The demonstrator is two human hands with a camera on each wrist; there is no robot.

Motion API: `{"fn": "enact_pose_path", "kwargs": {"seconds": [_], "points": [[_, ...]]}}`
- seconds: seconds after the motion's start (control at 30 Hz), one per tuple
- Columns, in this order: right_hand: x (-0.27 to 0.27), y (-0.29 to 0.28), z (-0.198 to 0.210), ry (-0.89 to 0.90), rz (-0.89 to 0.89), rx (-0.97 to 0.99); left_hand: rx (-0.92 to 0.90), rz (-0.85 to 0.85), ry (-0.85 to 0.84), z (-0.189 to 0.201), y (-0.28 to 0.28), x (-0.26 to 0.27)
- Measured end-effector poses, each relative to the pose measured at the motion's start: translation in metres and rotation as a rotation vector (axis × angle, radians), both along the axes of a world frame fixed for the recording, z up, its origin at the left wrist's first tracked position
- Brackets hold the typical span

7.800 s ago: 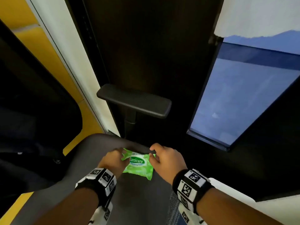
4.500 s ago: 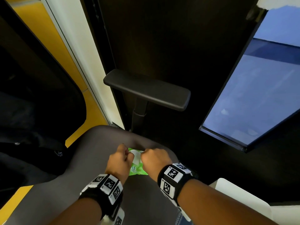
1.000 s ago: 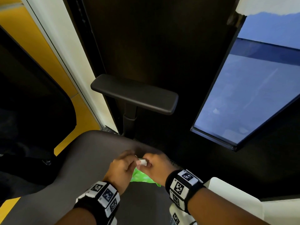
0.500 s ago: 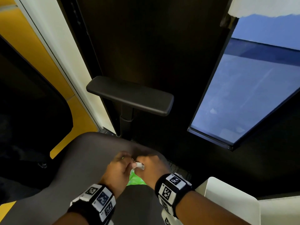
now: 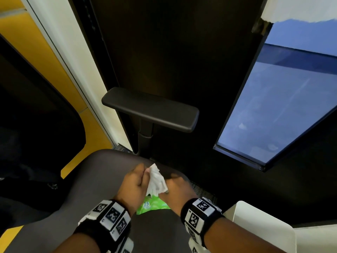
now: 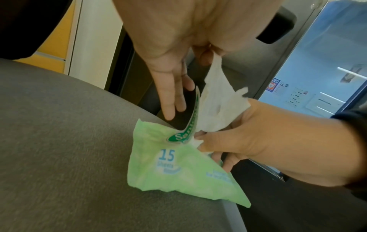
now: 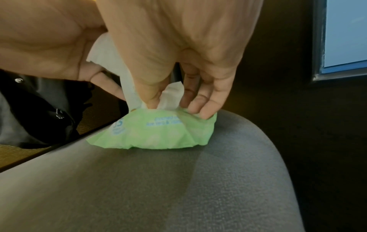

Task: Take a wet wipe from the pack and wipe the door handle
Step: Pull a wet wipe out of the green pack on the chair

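Note:
A green wipe pack [image 5: 152,205] lies on the grey chair seat [image 5: 91,189], its label flap [image 6: 191,116] peeled up. My left hand [image 5: 145,171] pinches the top of a white wet wipe [image 5: 156,181] that stands drawn up out of the pack's opening. In the left wrist view the wipe [image 6: 218,100] hangs from thumb and forefinger while the other fingers [image 6: 170,97] point down. My right hand [image 5: 166,190] holds the pack [image 7: 158,131] down, thumb at the opening and fingers curled over its far edge. A second wipe tab [image 7: 172,94] pokes out. No door handle shows.
A black chair armrest [image 5: 151,110] stands just beyond the seat. Behind it is a dark door panel [image 5: 173,42] with a glass pane [image 5: 273,110] on the right. A yellow and white wall [image 5: 60,57] runs at the left. A white surface [image 5: 259,227] sits at the lower right.
The wipe, only a small white tab between my hands half a second ago, is now drawn well up out of the pack by my left hand. My right hand has settled onto the pack.

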State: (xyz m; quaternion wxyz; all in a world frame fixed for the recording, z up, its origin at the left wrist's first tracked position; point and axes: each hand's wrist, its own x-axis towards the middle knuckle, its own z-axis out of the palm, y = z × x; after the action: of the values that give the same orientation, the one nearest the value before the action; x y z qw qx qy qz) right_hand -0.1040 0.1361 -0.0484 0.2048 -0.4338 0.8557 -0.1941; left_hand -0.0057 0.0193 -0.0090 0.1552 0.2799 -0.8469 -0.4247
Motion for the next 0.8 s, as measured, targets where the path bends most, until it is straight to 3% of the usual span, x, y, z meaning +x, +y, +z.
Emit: {"fn": "enact_pose_path", "kwargs": {"seconds": [0.13, 0.27, 0.57, 0.7, 0.8], "points": [[0.002, 0.008, 0.008, 0.055, -0.011, -0.106, -0.049, 0.157, 0.097, 0.003, -0.008, 0.010], [0.004, 0.011, 0.006, 0.126, 0.120, -0.077, -0.014, 0.300, 0.240, 0.019, -0.009, 0.011], [0.004, 0.014, 0.006, 0.281, 0.254, -0.125, 0.219, 0.312, 0.222, 0.008, 0.002, 0.011], [0.001, 0.018, 0.012, 0.050, 0.188, -0.073, 0.323, 0.241, 0.178, 0.003, 0.014, 0.009], [0.000, 0.026, 0.021, -0.068, 0.009, -0.140, 0.392, 0.208, 0.136, -0.006, 0.017, 0.009]]}}
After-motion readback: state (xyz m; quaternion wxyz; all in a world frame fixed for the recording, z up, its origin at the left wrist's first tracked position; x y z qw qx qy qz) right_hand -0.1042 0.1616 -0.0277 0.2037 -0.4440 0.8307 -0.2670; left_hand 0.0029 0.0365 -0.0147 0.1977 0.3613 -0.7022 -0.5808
